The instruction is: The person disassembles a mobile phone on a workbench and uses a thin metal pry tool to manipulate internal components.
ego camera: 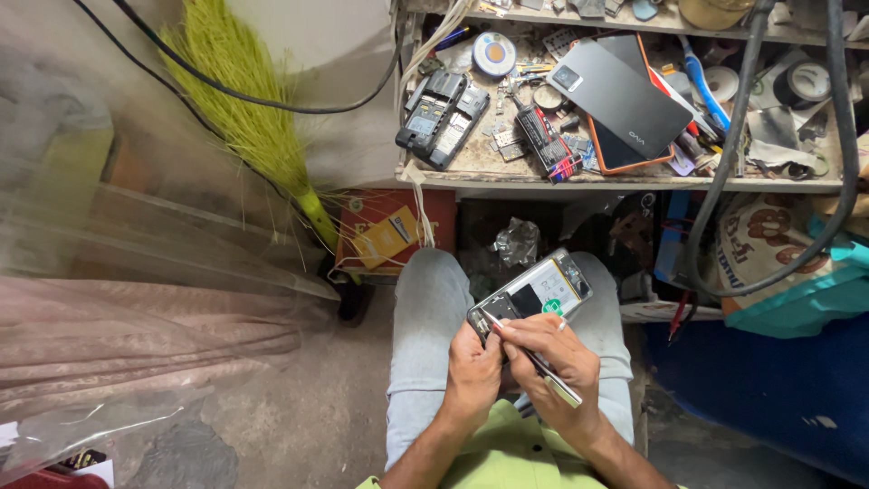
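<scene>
A cluttered repair shelf (625, 184) strewn with phone parts and a dark back cover (625, 95) stood above the seated person's knees. The opened smartphone (532, 294), back already off and battery still in place, rested over the lap, gripped at its lower end by the left hand (472, 371). The right hand (554, 358) pinched metal tweezers (534, 360), tip at the phone's lower corner.

My two bare hands, the left hand (473, 369) and the right hand (554, 355), extend from bare forearms without sleeves, watch or bracelets, above light grey-blue trousers covering both knees, with the hem of a lime-green shirt at the bottom edge.
</scene>
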